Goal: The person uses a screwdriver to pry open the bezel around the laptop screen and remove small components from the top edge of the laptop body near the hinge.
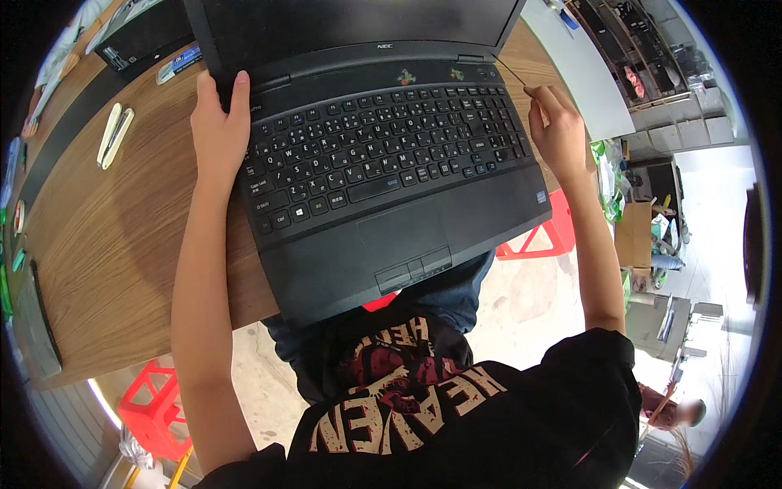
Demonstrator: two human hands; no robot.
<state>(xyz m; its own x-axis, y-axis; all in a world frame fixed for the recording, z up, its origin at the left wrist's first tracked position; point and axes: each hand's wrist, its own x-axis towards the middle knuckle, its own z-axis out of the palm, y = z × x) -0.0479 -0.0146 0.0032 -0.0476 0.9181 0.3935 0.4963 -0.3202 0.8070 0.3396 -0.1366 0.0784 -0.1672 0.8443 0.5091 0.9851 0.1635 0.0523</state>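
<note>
An opened black laptop (423, 216) lies tilted across the front edge of the wooden table, its palm rest jutting out over my lap. Its screen (350, 23) stands dark and is cut off by the top of the view. My left hand (220, 134) grips the laptop's left side near the hinge, thumb on top; its other fingers are mostly hidden. At the right hinge corner, a thin dark rod-like tool (511, 73) reaches to the lower screen edge. My right hand (558, 134) pinches its near end, fingers closed, beside the keyboard (383, 147).
On the wooden table (90, 244) lie a cream-handled slim tool (116, 136), a blue package (181, 63) and a black box (147, 37). A white panel (582, 77) is at right. Red stools (155, 411) stand below. Another person (669, 411) is far off at right.
</note>
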